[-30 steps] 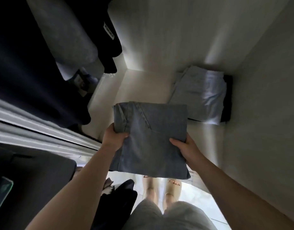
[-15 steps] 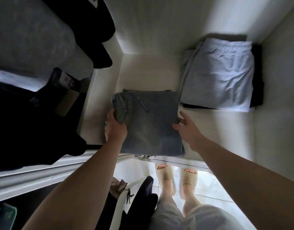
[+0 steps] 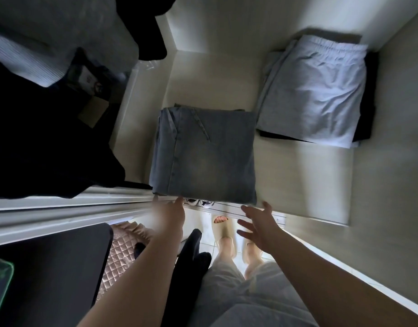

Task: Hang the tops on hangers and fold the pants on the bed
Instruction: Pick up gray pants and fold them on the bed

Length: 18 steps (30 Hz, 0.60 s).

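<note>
The left hand (image 3: 171,217), blurred, reaches forward with fingers loosely straight and holds nothing. Its tips lie at the near left edge of the folded jeans (image 3: 208,156); whether they touch is unclear. The right hand (image 3: 260,224) hovers empty, fingers spread wide, just short of the jeans' near right corner. The jeans lie flat on the pale wardrobe shelf (image 3: 302,180), their near edge at its front lip, with bare shelf to their right and beyond. Far right, folded grey sweatpants (image 3: 314,90) rest on a dark garment (image 3: 369,90). Dark hanging clothes (image 3: 50,142) crowd the left.
</note>
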Motion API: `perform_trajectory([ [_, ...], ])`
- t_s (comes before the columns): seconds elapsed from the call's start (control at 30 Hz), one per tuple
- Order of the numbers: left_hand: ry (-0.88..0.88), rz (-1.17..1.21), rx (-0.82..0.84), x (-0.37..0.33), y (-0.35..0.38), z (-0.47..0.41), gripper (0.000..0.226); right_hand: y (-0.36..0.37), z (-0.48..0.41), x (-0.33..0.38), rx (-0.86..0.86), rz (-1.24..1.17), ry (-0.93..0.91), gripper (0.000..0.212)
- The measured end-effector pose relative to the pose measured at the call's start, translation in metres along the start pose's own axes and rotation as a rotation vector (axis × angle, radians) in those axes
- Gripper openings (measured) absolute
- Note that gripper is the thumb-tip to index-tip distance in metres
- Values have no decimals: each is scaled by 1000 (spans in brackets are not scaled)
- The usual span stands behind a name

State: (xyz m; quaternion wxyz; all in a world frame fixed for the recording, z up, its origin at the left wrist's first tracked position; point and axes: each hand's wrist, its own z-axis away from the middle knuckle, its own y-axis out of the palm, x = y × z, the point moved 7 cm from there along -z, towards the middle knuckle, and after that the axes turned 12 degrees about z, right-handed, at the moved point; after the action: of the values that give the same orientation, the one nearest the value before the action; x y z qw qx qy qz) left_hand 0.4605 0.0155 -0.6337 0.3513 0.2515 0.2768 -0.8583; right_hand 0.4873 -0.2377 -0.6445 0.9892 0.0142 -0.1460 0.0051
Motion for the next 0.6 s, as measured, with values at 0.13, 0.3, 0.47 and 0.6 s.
perform_trajectory([
  [0.13,-117,214,100,-3,12,-3,77,18,-10,14,92,-159,-23,48],
  [0.3,-154,268,110,-11,20,-11,74,28,-18,33,110,-198,-46,37],
  [0.47,-129,309,219,-42,53,-31,70,38,-32,76,135,-250,-124,34],
  [0.6,-102,288,325,-80,93,-59,60,47,-44,129,164,-249,-193,37],
])
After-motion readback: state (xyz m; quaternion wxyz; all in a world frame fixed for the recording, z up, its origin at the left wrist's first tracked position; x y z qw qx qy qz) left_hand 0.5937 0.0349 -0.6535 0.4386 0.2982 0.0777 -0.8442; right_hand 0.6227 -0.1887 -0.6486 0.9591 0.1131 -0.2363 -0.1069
